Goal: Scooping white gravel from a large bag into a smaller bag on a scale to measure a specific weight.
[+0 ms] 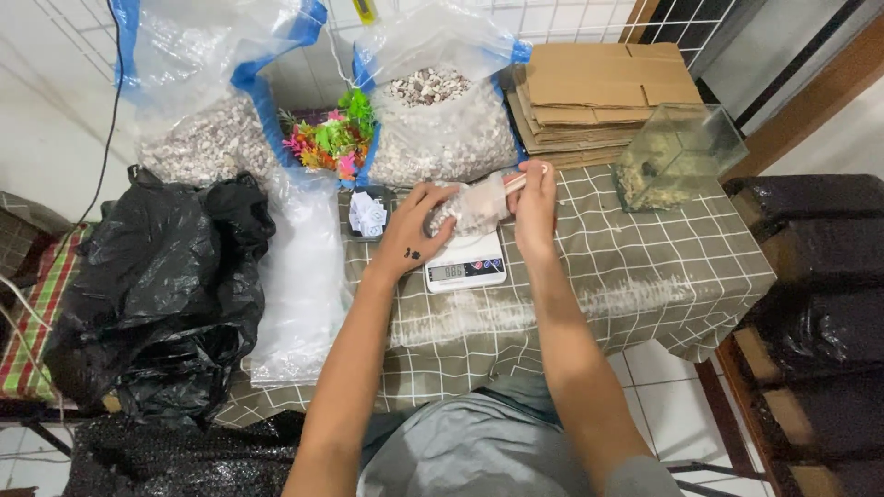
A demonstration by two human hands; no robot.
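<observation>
Our left hand (422,232) curls under a small clear pouch of pebbles (471,208), while our right hand (535,213) pinches the pouch's top edge, fingers pressed together. We hold the pouch just above a white digital scale (466,267) on the checked counter (635,267). Beside our left hand lies a small dark tray of white bits (367,214). Behind stand two big clear bags of gravel with blue rims (447,129), bright plastic plants (330,140) between them. Flattened brown cartons (589,92) and a glass tank (677,156) sit to the right; a black sack (157,285) slumps left.
</observation>
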